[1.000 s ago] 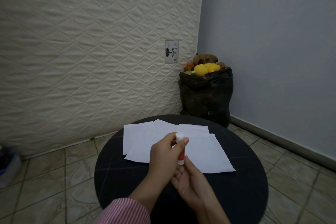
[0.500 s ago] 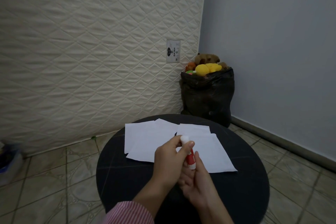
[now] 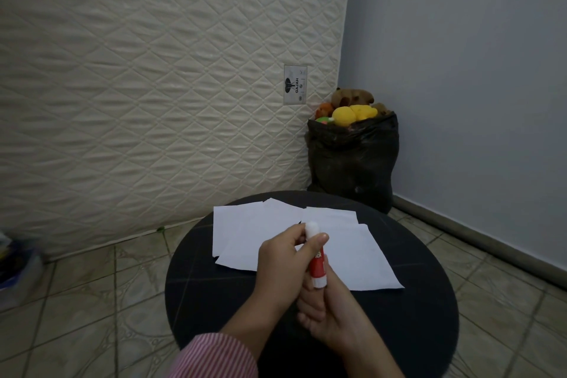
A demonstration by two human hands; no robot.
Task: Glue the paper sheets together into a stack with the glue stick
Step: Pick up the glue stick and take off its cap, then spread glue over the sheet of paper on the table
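While the white paper sheets point(image 3: 306, 245) lie loose and overlapping on the round black tabletop point(image 3: 214, 301), unglued, your left hand point(image 3: 282, 267) pinches the cap end and your right hand point(image 3: 334, 313) the base of the red glue stick point(image 3: 316, 264); gluing not begun.

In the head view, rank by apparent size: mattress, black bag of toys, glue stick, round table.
1. mattress
2. round table, part of it cut off below
3. black bag of toys, though it stands farther off
4. glue stick

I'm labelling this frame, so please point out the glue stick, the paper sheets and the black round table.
glue stick point(image 3: 316, 267): head view, on its red body.
paper sheets point(image 3: 356, 258): head view, on the nearest sheet's bare middle.
black round table point(image 3: 214, 294): head view, on the bare top left of the hands.
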